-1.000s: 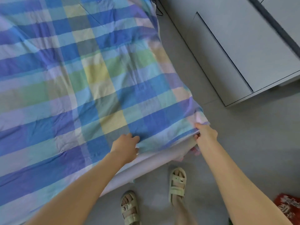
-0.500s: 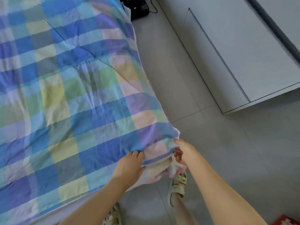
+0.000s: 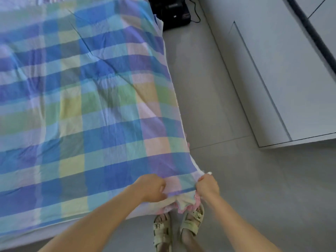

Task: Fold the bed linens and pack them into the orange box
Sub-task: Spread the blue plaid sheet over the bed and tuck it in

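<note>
Clenching the near edge of the blue, green and yellow checked cotton sheet (image 3: 91, 106), my right hand (image 3: 208, 185) holds its corner, left hand (image 3: 151, 187) just beside; it lies ahead, spread over the bed (image 3: 21, 241).

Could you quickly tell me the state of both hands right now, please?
Left hand: grips near edge of the checked blue-green fabric sheet.
Right hand: grips its corner.

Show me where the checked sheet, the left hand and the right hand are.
checked sheet (image 3: 94, 110), head view, on its spread middle.
left hand (image 3: 151, 188), head view, on the back of the hand.
right hand (image 3: 208, 186), head view, on the back of the hand.
</note>
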